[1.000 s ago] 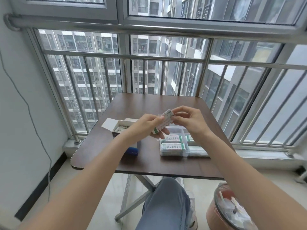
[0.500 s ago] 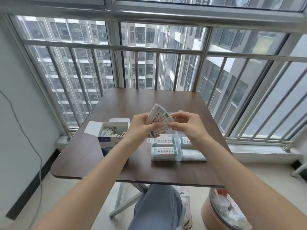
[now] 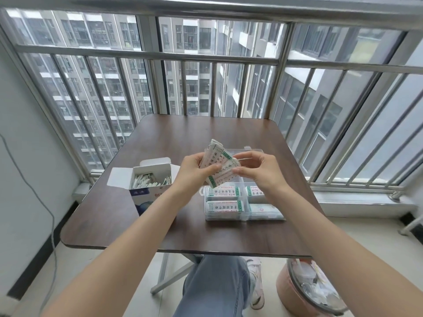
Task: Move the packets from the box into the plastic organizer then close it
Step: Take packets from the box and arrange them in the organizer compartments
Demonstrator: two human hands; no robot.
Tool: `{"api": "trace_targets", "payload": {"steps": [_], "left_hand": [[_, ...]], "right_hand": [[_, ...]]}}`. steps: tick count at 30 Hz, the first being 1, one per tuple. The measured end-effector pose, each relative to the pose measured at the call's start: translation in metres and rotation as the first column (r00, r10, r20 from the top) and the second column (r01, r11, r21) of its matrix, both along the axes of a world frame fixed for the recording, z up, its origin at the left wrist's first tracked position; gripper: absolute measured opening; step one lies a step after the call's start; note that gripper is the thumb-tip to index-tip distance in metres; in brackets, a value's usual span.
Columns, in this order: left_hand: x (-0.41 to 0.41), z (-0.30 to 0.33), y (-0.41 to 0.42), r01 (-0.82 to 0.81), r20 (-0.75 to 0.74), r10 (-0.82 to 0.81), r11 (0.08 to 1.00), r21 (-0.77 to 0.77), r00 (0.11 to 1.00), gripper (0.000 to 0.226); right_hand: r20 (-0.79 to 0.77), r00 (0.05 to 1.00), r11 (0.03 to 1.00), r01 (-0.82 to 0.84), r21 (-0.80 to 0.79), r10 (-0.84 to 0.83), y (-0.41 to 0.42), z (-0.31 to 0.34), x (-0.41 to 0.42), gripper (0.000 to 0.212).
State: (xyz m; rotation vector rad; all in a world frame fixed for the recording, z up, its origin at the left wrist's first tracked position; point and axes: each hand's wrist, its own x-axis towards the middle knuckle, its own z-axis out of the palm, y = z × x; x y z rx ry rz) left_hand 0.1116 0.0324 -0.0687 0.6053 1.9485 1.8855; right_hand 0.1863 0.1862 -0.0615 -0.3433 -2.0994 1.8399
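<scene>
A: What did the table (image 3: pixel 160 216) look like?

B: It was dark brown wood grain with rounded corners, standing on a pale metal folding frame and pushed up against a steel window railing (image 3: pixel 146 54). High-rise flats filled the glass behind it. A white wall (image 3: pixel 25 143) ran along the left, with a thin cable (image 3: pixel 49 216) hanging down it to a pale tiled floor.

A: And the packets?

B: A fanned handful of packets (image 3: pixel 217 165) was held above the table, over the far side of the plastic organizer (image 3: pixel 242 217). The left hand (image 3: pixel 193 171) had its grip closed around the bunch, thumb across the front. The right hand (image 3: pixel 258 171) pinched the lower packet's edge between thumb and fingertips.

A: Where were the box and the organizer?

B: The box (image 3: pixel 148 188) stood left of centre, flaps open, with more packets standing inside. The organizer lay just to its right, clear, lid swung open at the far side. Its near compartments already held packets lying flat; the far ones were hidden behind the hands.

A: Anything else in the room?

B: A knee in blue jeans (image 3: pixel 217 287) and a pale shoe (image 3: pixel 256 284) showed under the table edge, and a round pinkish bin (image 3: pixel 295 296) with a clear liner stood on the floor at the right.
</scene>
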Motion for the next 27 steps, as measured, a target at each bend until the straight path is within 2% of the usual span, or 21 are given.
{"api": "trace_targets", "payload": {"steps": [4,8,14,19,23,25,27], "left_hand": [[-0.001,-0.001,0.001,-0.016,-0.03,0.015,0.999,-0.035,0.999,0.018],[-0.001,-0.005,-0.001,0.022,-0.04,-0.025,0.997,-0.068,0.999,0.018],[-0.006,-0.01,-0.007,0.046,-0.053,-0.052,0.991,-0.122,0.997,0.015],[-0.013,-0.016,-0.011,-0.016,-0.031,0.013,0.994,-0.11,0.999,0.012],[-0.017,-0.019,-0.007,-0.176,0.002,0.177,0.982,-0.067,0.984,0.014],[-0.021,-0.022,-0.002,-0.262,-0.114,0.25,0.959,-0.105,0.961,0.014],[-0.021,-0.022,0.005,-0.296,-0.272,0.24,0.936,-0.189,0.932,0.018]], "right_hand": [[0.004,1.0,1.0,-0.01,-0.01,0.01,0.0,-0.001,0.002,0.032],[0.072,0.996,0.999,-0.052,0.012,0.051,-0.002,-0.002,0.003,0.029],[0.096,0.995,1.0,-0.024,0.017,0.022,-0.009,-0.005,-0.003,0.021],[0.108,0.994,1.0,-0.008,-0.002,0.008,-0.008,-0.01,-0.008,0.028],[0.078,0.996,0.999,0.04,0.032,-0.042,0.002,-0.01,-0.014,0.03],[0.099,0.992,0.994,0.069,0.088,-0.078,0.009,-0.011,-0.02,0.023],[0.115,0.987,0.988,0.098,0.121,-0.112,0.014,-0.013,-0.027,0.016]]}}
